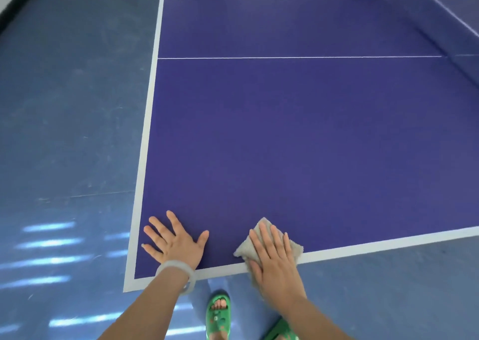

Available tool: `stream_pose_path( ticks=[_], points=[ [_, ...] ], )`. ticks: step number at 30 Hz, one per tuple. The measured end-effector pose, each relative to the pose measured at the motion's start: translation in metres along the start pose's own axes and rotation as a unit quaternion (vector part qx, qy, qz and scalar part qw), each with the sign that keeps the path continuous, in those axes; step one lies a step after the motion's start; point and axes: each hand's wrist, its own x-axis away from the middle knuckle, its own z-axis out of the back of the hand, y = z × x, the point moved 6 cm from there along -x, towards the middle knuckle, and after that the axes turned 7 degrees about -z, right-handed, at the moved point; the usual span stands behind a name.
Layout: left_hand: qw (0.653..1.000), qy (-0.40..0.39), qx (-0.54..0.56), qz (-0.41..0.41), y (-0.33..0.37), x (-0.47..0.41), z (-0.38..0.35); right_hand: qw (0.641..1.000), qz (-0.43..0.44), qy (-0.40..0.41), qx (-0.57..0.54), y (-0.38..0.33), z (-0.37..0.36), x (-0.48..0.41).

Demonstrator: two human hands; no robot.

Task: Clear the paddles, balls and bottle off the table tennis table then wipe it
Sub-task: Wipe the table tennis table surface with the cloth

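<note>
**Inspector:** Nearest item?

**Assistant:** Two bare forearms, entering from below. A pale bangle sits on the left wrist. Beneath them is a green sandal on the blue floor.

**Inspector:** Hands?

**Assistant:** The left hand lies flat on the desk by its near left corner. Its fingers are spread and straight, grasping nothing; I judge it a brace. The right hand also lies flat with straight fingers, pressing the cloth down at the near edge. The cloth is pinned, not gripped.

**Inspector:** Cloth, location and character?

**Assistant:** Grey, folded small, mostly under the right palm, lying across the white border. One corner shows left of the hand, another beyond the fingertips. I judge it light, soft and limp. It would sag if lifted. For wiping, keep palm pressure over its middle; for carrying, bunch it or pinch a corner.

**Inspector:** Desk surface?

**Assistant:** Purple, smooth and hard. The cloth should slide freely, though uneven pressure may let it roll up.

**Inspector:** Further out?

**Assistant:** The centre line, then the net at far right. No paddles, balls or bottle on the visible part. A dark object at the top edge is cut off and unidentified.
</note>
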Motion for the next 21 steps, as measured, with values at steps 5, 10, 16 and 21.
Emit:
stream_pose_path(
  ticks=[5,10,16,21],
  points=[
    [0.973,0.071,-0.1,-0.196,0.045,0.017,0.0,0.965,-0.26,0.03,-0.012,0.136,0.023,0.012],
    [0.941,0.034,-0.139,-0.307,0.138,0.037,-0.033,0.914,-0.405,-0.011,-0.026,0.168,0.022,0.002],
    [0.951,-0.032,-0.103,-0.291,0.241,0.046,-0.063,0.978,-0.207,-0.008,-0.011,0.137,0.027,0.015],
    [0.963,-0.09,-0.092,-0.235,0.302,0.073,-0.101,0.971,-0.235,0.009,-0.032,0.21,0.034,0.025]
  ],
)
